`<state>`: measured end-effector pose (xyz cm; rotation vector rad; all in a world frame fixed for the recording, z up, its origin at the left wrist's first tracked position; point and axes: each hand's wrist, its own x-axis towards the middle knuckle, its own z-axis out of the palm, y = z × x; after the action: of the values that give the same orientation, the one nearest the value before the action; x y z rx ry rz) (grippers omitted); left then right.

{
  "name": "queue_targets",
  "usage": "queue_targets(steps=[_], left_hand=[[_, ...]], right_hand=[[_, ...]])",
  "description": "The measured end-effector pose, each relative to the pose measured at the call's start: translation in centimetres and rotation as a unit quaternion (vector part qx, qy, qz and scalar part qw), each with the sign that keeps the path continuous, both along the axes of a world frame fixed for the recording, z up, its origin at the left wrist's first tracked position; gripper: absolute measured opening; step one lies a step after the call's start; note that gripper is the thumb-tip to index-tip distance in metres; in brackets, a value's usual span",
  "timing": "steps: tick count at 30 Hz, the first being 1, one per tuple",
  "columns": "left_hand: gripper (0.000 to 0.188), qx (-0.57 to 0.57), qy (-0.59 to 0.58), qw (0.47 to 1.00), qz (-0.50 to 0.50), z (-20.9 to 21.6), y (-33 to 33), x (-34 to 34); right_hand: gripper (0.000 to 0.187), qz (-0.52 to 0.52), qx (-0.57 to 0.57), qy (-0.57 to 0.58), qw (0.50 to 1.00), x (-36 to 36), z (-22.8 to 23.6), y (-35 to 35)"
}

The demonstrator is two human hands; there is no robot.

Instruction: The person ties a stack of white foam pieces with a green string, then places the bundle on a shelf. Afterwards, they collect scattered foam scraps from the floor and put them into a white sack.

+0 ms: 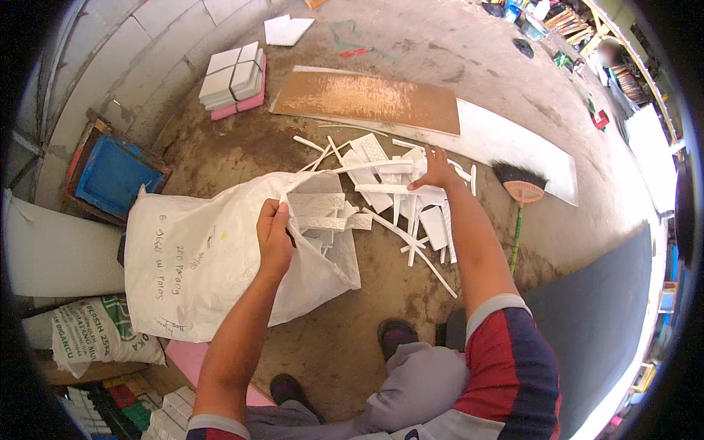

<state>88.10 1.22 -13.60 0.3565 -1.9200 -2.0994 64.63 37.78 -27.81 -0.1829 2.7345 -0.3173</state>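
A large white woven sack (198, 249) lies on its side, its mouth facing right. My left hand (275, 238) is closed on the upper rim of that mouth and lifts it apart. Inside the opening show several white foam offcuts (319, 209), some with a patterned face. Right of the sack, a loose heap of white foam scraps (433, 224), strips and flat pieces, covers the floor. My right hand (436, 172) is at the top of this heap, thumb and fingers around some scraps; its fingertips are partly hidden.
Beyond the heap lie a brown board (367, 95) and a long white board (521, 147). A broom (522, 191) rests at the right, near a dark sheet (587, 315). Bundled foam sheets (233, 81) and a blue framed panel (121, 172) stand left. A printed sack (103, 337) sits lower left.
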Motion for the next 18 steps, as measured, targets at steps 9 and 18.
queue_targets(steps=[9, 18], left_hand=[[0.019, 0.048, -0.017, 0.998, 0.037, -3.1, 1.6, 3.0], [0.018, 0.049, -0.020, 0.999, 0.010, -5.8, 3.0, 2.1]], right_hand=[[0.162, -0.103, -0.025, -0.109, 0.988, 3.9, -2.3, -2.8], [0.162, -0.176, 0.003, -0.047, 0.983, 6.4, -3.1, -3.4]])
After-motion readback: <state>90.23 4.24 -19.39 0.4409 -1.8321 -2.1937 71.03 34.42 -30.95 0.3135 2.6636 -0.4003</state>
